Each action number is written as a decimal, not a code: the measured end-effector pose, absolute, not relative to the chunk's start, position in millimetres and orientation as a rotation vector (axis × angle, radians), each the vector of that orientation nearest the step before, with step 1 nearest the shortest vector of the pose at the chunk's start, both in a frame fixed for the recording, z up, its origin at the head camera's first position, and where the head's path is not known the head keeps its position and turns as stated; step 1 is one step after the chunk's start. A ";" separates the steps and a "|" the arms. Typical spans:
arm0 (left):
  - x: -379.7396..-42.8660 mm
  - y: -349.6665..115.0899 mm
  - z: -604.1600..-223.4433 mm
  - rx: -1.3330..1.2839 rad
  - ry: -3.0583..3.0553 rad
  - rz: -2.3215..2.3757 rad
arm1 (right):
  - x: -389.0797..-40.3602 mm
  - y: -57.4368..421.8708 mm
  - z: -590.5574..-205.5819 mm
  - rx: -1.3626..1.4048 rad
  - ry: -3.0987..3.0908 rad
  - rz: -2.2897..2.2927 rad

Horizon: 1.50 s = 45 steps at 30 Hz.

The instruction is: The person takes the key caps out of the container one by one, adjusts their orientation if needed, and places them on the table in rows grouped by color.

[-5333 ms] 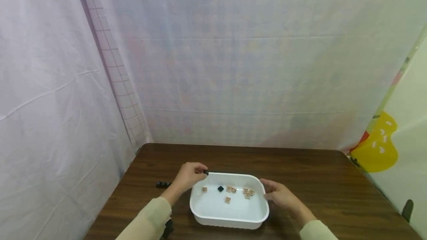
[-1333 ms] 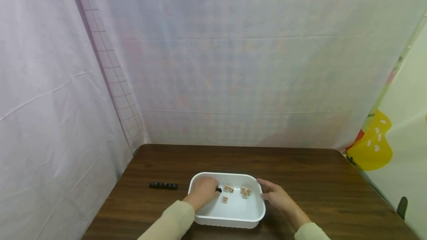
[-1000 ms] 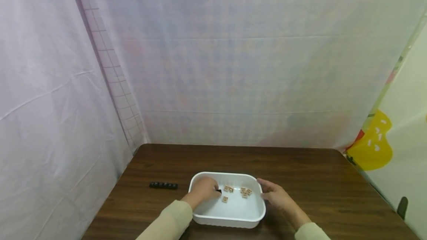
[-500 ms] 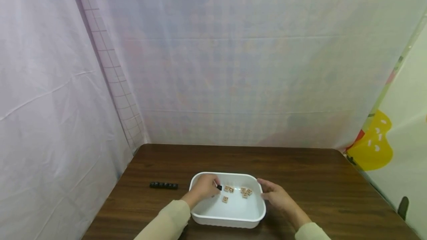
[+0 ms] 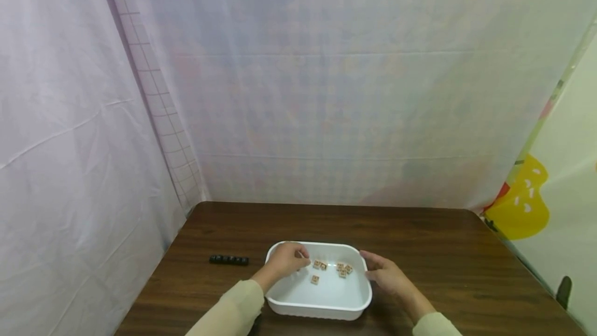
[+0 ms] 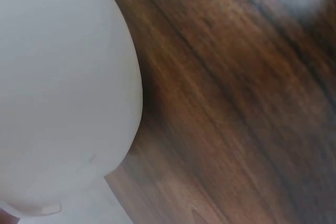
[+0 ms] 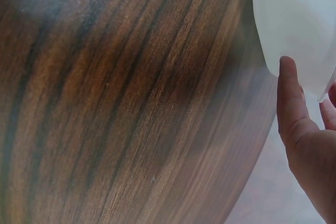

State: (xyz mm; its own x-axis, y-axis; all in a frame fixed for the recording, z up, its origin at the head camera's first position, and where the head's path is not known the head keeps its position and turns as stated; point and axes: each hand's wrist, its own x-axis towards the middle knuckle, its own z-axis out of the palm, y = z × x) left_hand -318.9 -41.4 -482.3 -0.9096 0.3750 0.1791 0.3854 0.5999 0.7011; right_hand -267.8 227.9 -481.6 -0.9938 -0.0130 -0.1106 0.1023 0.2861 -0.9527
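Pale hanging sheet (image 5: 326,82), faintly checked, across the back; white sheet (image 5: 70,144), creased, at the left; a narrow gridded strip (image 5: 156,87) between the two.
Wood-grain table (image 5: 396,232), dark brown, far corners rounded; it stands before the sheets.
White tray (image 5: 322,298), high-walled, round-cornered; it rests on the table, toward the near side.
Yellow shape (image 5: 517,204), white-marked, on the hanging cloth at the far right.
Right hand (image 5: 389,276), pale sleeve (image 5: 435,324); at the tray's right end, a finger laid along the outer wall and the thumb at the rim, gripping the tray between them.
Left hand (image 5: 285,260), matching sleeve; reaching over the left wall into the tray, fingers bent toward the thumb; whether anything is pinched there cannot be told, the left wrist view giving chiefly white wall and wood.
Row of black pieces (image 5: 228,260), set end to end; on the table, left of the tray and apart from it.
Six tan pieces (image 5: 342,274), small, squarish, inside the tray; three clustered toward the right hand, two together just beside the left fingertips, one alone nearer the front; surface detail too small to read.
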 end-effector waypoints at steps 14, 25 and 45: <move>-324.2 -57.1 -469.1 -0.684 -2.742 -1.376 | -265.9 229.0 -481.9 0.101 2.442 -1.817; -331.9 -113.4 -457.2 -0.516 -2.627 -1.396 | -264.4 227.8 -479.8 0.139 2.426 -1.819; -339.8 -271.2 -472.4 -0.199 -2.777 -1.113 | -264.6 226.1 -481.2 0.158 2.368 -1.881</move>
State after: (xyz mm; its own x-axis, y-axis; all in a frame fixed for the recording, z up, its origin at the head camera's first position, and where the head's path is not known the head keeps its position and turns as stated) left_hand -339.8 -271.2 -472.4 -0.9809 0.0692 0.1816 0.1754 0.7172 0.6745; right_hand -264.6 226.1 -481.2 -0.9881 0.0109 -0.1534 0.1519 0.2253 -0.9624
